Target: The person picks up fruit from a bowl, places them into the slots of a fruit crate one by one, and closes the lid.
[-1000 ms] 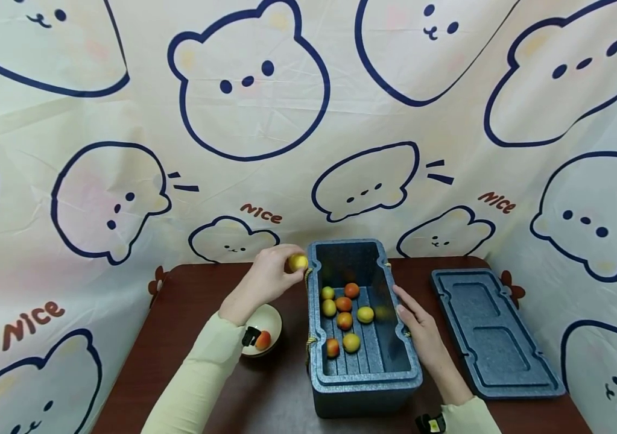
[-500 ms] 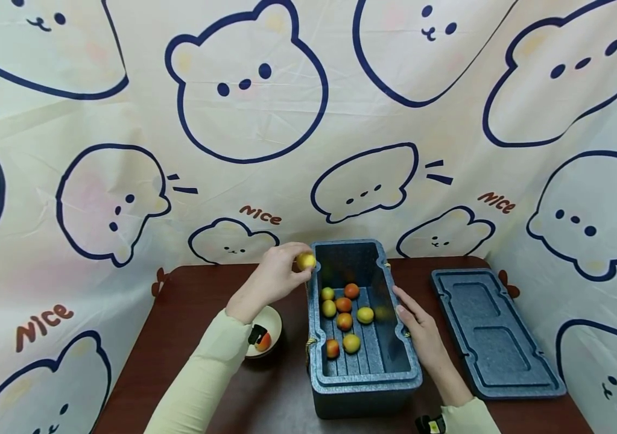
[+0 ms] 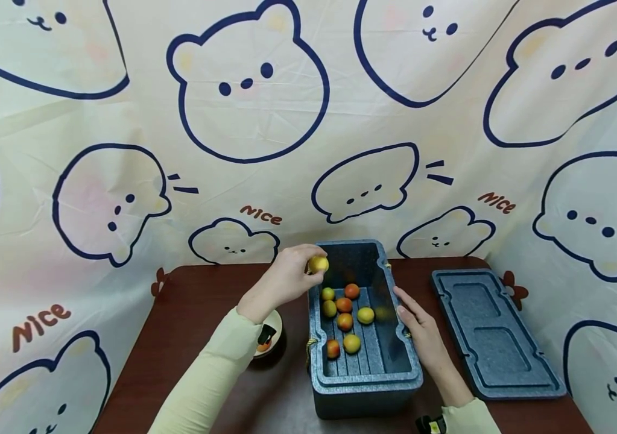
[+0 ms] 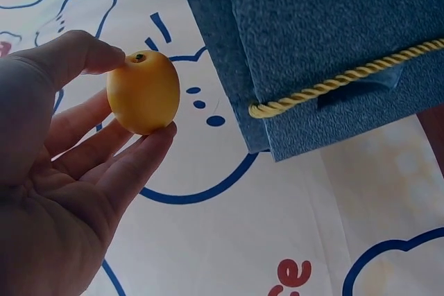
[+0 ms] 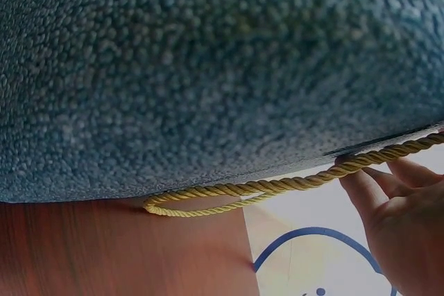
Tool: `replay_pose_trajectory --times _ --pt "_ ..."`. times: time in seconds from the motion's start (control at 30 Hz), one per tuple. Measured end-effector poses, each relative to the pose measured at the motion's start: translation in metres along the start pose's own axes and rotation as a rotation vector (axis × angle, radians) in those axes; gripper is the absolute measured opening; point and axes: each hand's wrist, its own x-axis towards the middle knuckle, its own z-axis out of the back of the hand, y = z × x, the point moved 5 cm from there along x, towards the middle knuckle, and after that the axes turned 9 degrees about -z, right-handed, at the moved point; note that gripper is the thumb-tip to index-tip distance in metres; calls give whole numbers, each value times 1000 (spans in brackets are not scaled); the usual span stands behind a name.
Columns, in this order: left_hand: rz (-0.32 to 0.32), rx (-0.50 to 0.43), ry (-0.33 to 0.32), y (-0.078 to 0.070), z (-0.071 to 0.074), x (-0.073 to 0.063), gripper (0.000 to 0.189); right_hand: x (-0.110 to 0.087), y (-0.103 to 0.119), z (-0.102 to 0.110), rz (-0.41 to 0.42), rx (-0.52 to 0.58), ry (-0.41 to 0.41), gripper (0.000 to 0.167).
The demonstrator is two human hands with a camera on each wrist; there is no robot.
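In the head view my left hand is over the box's far left corner, pinching a small yellow fruit. The left wrist view shows the thumb and fingertips on opposite sides of this yellow fruit, its dark stem spot upward, apart from the box wall. Below, several yellow and orange-red fruits lie in the deep blue-grey foam box. My right hand rests against the box's right side, fingers fairly straight. In the right wrist view its fingertips touch the box beside a yellow rope.
Left of the box stands a bowl with an orange-red fruit in it, partly hidden by my left wrist. A blue-grey lid lies to the right on the brown table. A printed cloth hangs behind.
My left hand has moved rightward with the yellow fruit, from outside the box's left rim to above its far left corner. My right hand has stayed in place.
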Motion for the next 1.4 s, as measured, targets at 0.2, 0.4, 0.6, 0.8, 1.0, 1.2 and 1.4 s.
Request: replay_pose_trajectory --times 0.2,0.4,0.6,0.8,1.0,1.2,1.4 --pt "-14 5 9 -5 -4 5 31 0 -1 0 6 1 -2 47" --pt "-29 1 51 -10 -11 11 32 0 -2 1 10 2 -4 47" --pt "-58 -1 98 -16 -18 15 32 0 -2 1 12 4 -3 47" --pt "-75 -2 138 -20 -25 18 32 -1 -2 1 15 1 -6 47" --pt "-99 14 172 -23 -28 21 31 -1 -1 1 16 -3 -6 47" --pt "-118 15 205 -28 -31 26 32 -1 0 2 20 0 -11 48" --pt "-123 -3 236 -35 -34 31 34 0 -1 1 19 11 -3 47"
